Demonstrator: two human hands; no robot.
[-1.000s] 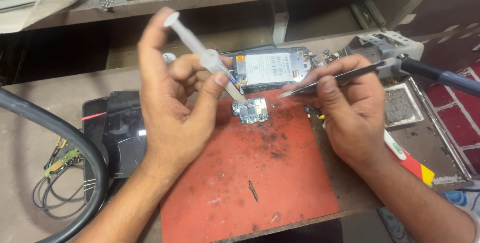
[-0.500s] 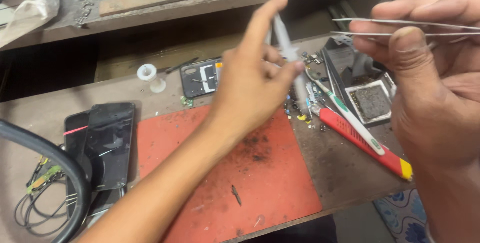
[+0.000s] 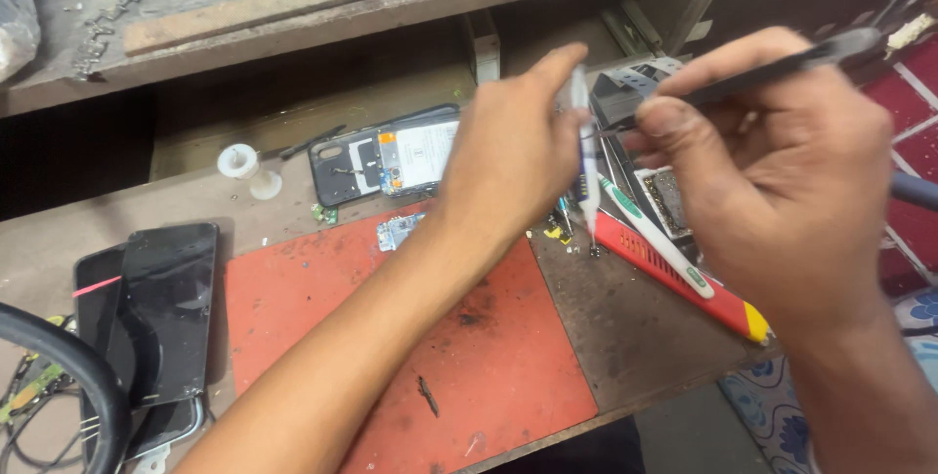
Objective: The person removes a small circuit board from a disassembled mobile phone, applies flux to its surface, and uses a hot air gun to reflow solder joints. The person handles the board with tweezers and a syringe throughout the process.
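Both hands have drawn together: left hand [image 3: 513, 147] pinches upright syringe [image 3: 583, 156], right hand [image 3: 782, 166] grips tweezers [image 3: 772, 68] touching the syringe's right side

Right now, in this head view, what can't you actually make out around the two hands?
- Left hand: its grip on the syringe is hidden behind the hand itself.
- Right hand: the tweezers tips are blurred, so contact is unclear.
- Small circuit board: parts are too small to read.
- Screwdriver: its far end is covered by the right hand.
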